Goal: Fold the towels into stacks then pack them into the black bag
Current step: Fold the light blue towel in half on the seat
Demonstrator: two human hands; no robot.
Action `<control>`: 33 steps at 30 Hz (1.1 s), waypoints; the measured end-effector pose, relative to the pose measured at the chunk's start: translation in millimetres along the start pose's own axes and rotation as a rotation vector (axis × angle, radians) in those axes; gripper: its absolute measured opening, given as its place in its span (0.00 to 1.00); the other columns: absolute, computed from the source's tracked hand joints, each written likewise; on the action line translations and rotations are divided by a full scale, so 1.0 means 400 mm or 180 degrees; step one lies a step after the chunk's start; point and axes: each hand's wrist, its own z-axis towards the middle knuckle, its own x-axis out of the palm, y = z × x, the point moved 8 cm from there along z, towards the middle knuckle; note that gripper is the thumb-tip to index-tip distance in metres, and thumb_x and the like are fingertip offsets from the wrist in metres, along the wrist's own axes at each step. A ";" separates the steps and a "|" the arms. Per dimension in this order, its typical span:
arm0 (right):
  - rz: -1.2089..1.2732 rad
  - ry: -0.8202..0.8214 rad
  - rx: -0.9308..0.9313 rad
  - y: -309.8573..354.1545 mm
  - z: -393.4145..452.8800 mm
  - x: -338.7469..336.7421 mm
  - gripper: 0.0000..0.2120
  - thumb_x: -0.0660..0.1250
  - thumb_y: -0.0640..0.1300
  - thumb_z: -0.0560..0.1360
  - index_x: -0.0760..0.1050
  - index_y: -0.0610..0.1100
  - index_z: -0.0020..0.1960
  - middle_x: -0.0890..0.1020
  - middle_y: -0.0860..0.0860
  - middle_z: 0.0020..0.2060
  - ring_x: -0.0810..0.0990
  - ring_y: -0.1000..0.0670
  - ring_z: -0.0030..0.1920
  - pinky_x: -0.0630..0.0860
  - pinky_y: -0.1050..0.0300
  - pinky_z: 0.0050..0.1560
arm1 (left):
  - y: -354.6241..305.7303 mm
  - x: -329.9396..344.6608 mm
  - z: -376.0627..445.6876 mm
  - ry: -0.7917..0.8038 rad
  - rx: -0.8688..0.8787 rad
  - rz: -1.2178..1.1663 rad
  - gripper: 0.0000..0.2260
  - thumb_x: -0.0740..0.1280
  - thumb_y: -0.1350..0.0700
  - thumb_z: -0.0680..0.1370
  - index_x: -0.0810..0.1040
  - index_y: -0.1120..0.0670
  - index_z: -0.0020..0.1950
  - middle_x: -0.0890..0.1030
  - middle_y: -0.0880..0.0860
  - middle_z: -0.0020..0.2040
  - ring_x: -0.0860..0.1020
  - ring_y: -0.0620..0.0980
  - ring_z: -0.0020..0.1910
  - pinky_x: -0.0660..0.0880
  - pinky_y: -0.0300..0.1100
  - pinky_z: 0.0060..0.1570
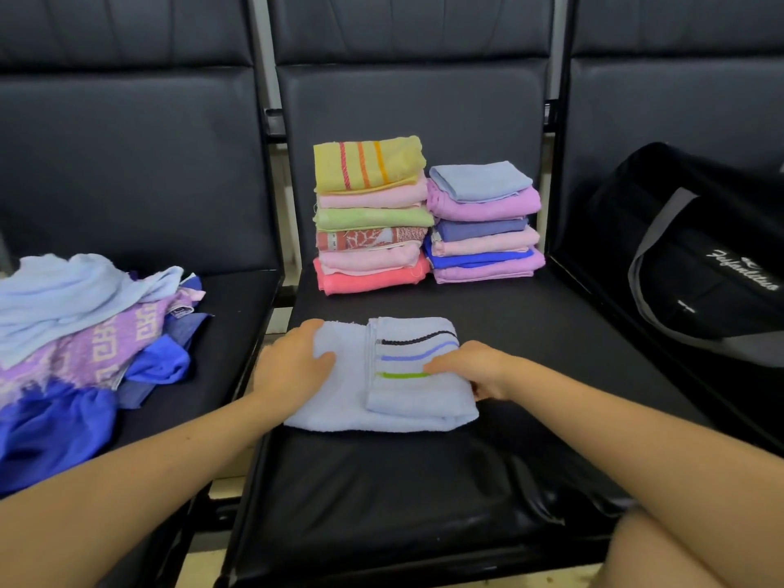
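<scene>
Left to right. We see an unfolded pile (pixel 85 328) of towels on the left seat (pixel 220 333): pale blue on top, purple patterned under it, bright blue at the near side.

Both our forearms reach forward from the bottom corners and converge over the middle seat (pixel 382 481). The left hand (pixel 292 362) lies palm down on the left part of the light blue towel (pixel 339 401), fingers fairly straight and together, thumb angled toward the centre, pressing flat rather than gripping. The towel lies near the seat's front half, partly folded; a folded-over flap with black, blue and green stripes sits on its right side. The right hand (pixel 471 367) rests on that flap, fingers extended across the striped area, thumb down by the towel's right edge. We cannot tell whether the thumb hooks under the edge.

Behind the towel, against the seat back, two folded stacks stand side by side, touching: the left stack (pixel 369 218) with a yellow striped towel on top, the right stack (pixel 483 222) topped by pale blue.

The black bag (pixel 704 265) sits on the right seat, well apart from the towel, grey strap facing us.
</scene>
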 end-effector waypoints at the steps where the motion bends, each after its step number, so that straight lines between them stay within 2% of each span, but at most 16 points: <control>1: 0.0131 -0.0081 0.0017 0.002 -0.002 -0.007 0.16 0.71 0.42 0.73 0.76 0.38 0.58 0.83 0.45 0.51 0.82 0.47 0.47 0.80 0.56 0.44 | -0.006 0.004 0.001 0.0007 0.0023 0.0048 0.24 0.63 0.52 0.79 0.63 0.51 0.74 0.73 0.51 0.69 0.72 0.54 0.66 0.66 0.46 0.64; 5: 0.0205 -0.0510 0.0125 0.005 -0.017 -0.058 0.11 0.69 0.40 0.72 0.76 0.39 0.53 0.81 0.47 0.42 0.80 0.50 0.38 0.75 0.60 0.35 | -0.027 0.031 0.007 0.0080 0.0105 0.0072 0.22 0.63 0.51 0.79 0.65 0.50 0.72 0.75 0.50 0.67 0.73 0.52 0.65 0.65 0.48 0.66; 7: 0.0192 -0.0662 0.0098 0.008 -0.024 -0.086 0.10 0.69 0.41 0.72 0.76 0.39 0.51 0.79 0.47 0.40 0.78 0.50 0.37 0.73 0.61 0.33 | -0.037 0.042 0.009 0.0131 0.0132 0.0057 0.20 0.63 0.50 0.79 0.68 0.50 0.71 0.76 0.50 0.64 0.74 0.52 0.62 0.66 0.48 0.65; 9: 0.0263 -0.0756 -0.0045 0.018 -0.025 -0.110 0.11 0.69 0.42 0.73 0.76 0.38 0.53 0.80 0.46 0.41 0.78 0.50 0.38 0.74 0.59 0.36 | -0.043 0.049 0.013 0.0179 0.0149 0.0064 0.18 0.63 0.51 0.79 0.70 0.49 0.69 0.78 0.49 0.59 0.76 0.51 0.58 0.68 0.49 0.63; 12: 0.0192 -0.0876 -0.0323 0.053 -0.029 -0.130 0.14 0.68 0.44 0.74 0.77 0.36 0.55 0.82 0.43 0.47 0.79 0.46 0.44 0.76 0.54 0.48 | -0.038 0.055 0.022 0.0210 0.0168 -0.0001 0.15 0.63 0.52 0.79 0.73 0.49 0.66 0.77 0.45 0.48 0.77 0.47 0.50 0.71 0.49 0.60; 14: 0.0142 -0.0863 -0.0533 0.087 -0.033 -0.121 0.15 0.67 0.45 0.75 0.78 0.35 0.55 0.82 0.41 0.50 0.79 0.46 0.45 0.75 0.54 0.50 | -0.033 0.054 0.027 0.0200 0.0148 -0.0123 0.14 0.62 0.52 0.79 0.75 0.50 0.65 0.78 0.45 0.49 0.76 0.46 0.50 0.72 0.47 0.59; 17: -0.0078 -0.0685 -0.0892 0.147 -0.056 -0.070 0.12 0.66 0.46 0.76 0.79 0.37 0.50 0.80 0.44 0.43 0.76 0.50 0.40 0.72 0.58 0.41 | -0.028 0.049 0.032 0.0133 0.0052 -0.0319 0.13 0.58 0.53 0.81 0.77 0.51 0.63 0.79 0.48 0.58 0.76 0.47 0.56 0.71 0.42 0.57; 19: -0.0341 -0.0480 -0.1089 0.170 -0.071 -0.017 0.12 0.66 0.47 0.75 0.78 0.38 0.47 0.77 0.47 0.40 0.74 0.51 0.37 0.69 0.58 0.38 | -0.025 0.048 0.036 0.0145 0.0000 -0.0424 0.15 0.55 0.54 0.82 0.79 0.51 0.59 0.80 0.49 0.58 0.76 0.48 0.57 0.70 0.41 0.56; 23: -0.0394 0.0487 -0.1140 0.158 -0.087 0.105 0.14 0.65 0.43 0.76 0.79 0.34 0.55 0.83 0.49 0.37 0.80 0.55 0.39 0.77 0.65 0.47 | -0.025 0.051 0.041 0.0213 0.0012 -0.0424 0.16 0.54 0.53 0.81 0.81 0.53 0.49 0.81 0.50 0.49 0.77 0.51 0.51 0.73 0.46 0.54; 24: -0.0407 0.0552 -0.1165 0.155 -0.089 0.117 0.13 0.65 0.42 0.76 0.79 0.35 0.55 0.84 0.50 0.37 0.80 0.55 0.41 0.77 0.67 0.48 | -0.028 0.052 0.039 0.0203 0.0017 -0.0344 0.17 0.53 0.52 0.82 0.80 0.54 0.48 0.81 0.50 0.48 0.77 0.53 0.50 0.73 0.47 0.53; 26: -0.0203 0.0351 -0.1262 0.161 -0.087 0.108 0.11 0.64 0.40 0.76 0.80 0.36 0.54 0.83 0.50 0.36 0.80 0.55 0.41 0.77 0.67 0.48 | -0.031 0.056 0.037 0.0234 -0.0029 -0.0263 0.18 0.53 0.48 0.82 0.80 0.54 0.46 0.81 0.49 0.46 0.77 0.53 0.50 0.72 0.46 0.52; 28: -0.0111 -0.0131 -0.1342 0.157 -0.073 0.074 0.10 0.63 0.37 0.76 0.81 0.38 0.52 0.82 0.52 0.40 0.80 0.53 0.45 0.77 0.60 0.54 | -0.035 0.062 0.037 0.0331 -0.0107 -0.0142 0.18 0.55 0.43 0.81 0.77 0.50 0.41 0.80 0.47 0.43 0.78 0.52 0.48 0.71 0.46 0.50; 30: -0.0323 -0.0655 -0.1219 0.131 -0.052 0.040 0.11 0.62 0.38 0.76 0.80 0.41 0.55 0.81 0.51 0.48 0.78 0.51 0.52 0.75 0.55 0.59 | -0.043 0.067 0.039 0.0451 -0.0158 -0.0008 0.18 0.58 0.35 0.77 0.77 0.47 0.40 0.80 0.44 0.43 0.78 0.48 0.48 0.72 0.46 0.54; 32: -0.0283 -0.0839 -0.0950 0.098 -0.035 0.031 0.12 0.64 0.38 0.75 0.77 0.37 0.56 0.80 0.43 0.53 0.75 0.51 0.49 0.74 0.50 0.58 | -0.050 0.075 0.041 0.0598 -0.0281 -0.0050 0.21 0.61 0.32 0.73 0.80 0.48 0.40 0.81 0.44 0.43 0.77 0.47 0.47 0.72 0.48 0.56; 33: -0.0196 -0.0857 -0.0885 0.088 -0.031 0.033 0.11 0.64 0.37 0.73 0.76 0.33 0.54 0.65 0.41 0.66 0.70 0.52 0.46 0.74 0.47 0.55 | -0.054 0.082 0.043 0.0671 -0.0349 -0.0152 0.22 0.63 0.32 0.72 0.81 0.49 0.40 0.81 0.45 0.41 0.77 0.47 0.46 0.72 0.47 0.55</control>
